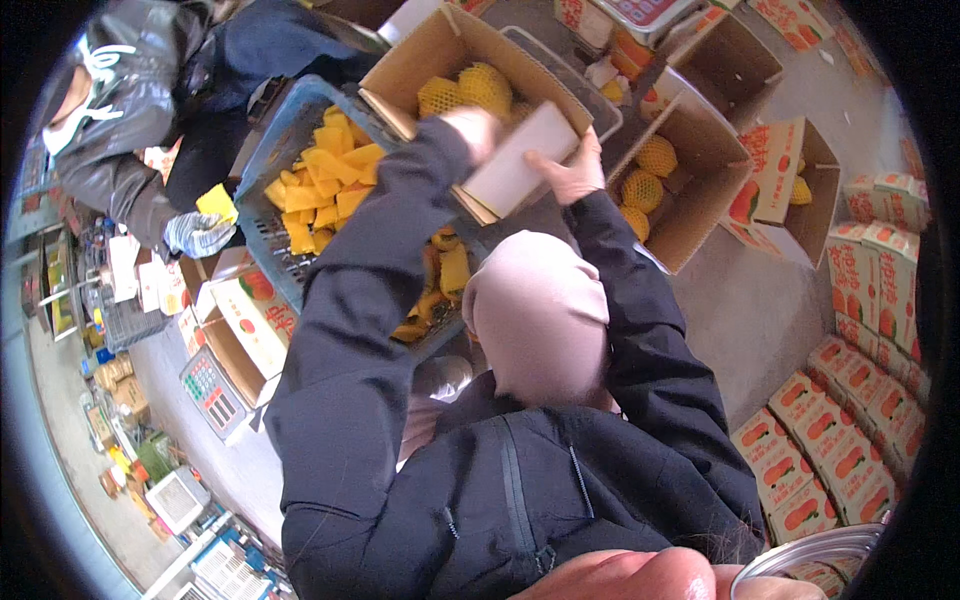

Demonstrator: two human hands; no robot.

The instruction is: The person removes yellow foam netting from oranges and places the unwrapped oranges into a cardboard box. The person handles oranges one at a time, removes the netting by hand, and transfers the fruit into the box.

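Observation:
An open cardboard box (409, 56) at the top centre holds several round fruits (484, 86) in yellow foam nets. My left hand (474, 133) is motion-blurred over the box, close to the fruits; its fingers cannot be made out. With thumb and fingers, my right hand (574, 169) grips the corner of the box by a pale cardboard flap (523, 161). Left of the box, a blue plastic crate (259, 176) holds a heap of yellow foam nets (330, 176). More yellow netted pieces (452, 271) show in a crate below, partly behind my left arm.
At left, a co-worker's gloved hand (199, 234) holds a yellow foam piece (217, 202). More open boxes with netted fruits (643, 190) stand at right. Printed cartons (832, 442) are stacked far right. Scales (214, 394) sit lower left and at the top (645, 11).

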